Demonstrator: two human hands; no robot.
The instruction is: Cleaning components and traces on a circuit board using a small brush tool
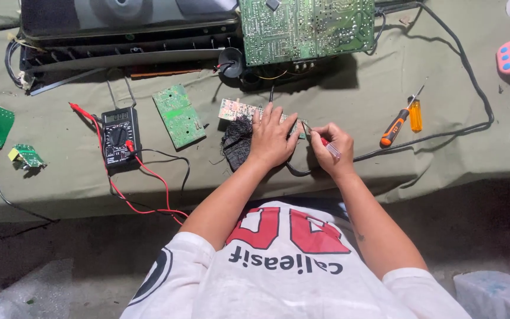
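Two bare hands meet over a small pale rectangular circuit board lying on the grey-green cloth-covered bench, just right of the bench's middle. The left hand lies flat with spread fingers, pressing the board's right part and a dark crumpled cloth down; it grips nothing that I can see. The right hand is closed around a slim tool with a red and clear handle, its thin tip angled left toward the board's right end. The hands are close together, nearly touching.

To do this step well, I judge the flat hand should keep the board from sliding while the tool tip stays low and steady, with short, light strokes so it does not slip onto the fingers.

No box, tray or bowl shows on the bench. Loose around the work lie a black digital multimeter with red and black leads to the left, a green square circuit board beside it, and an orange-and-black-handled screwdriver to the right.
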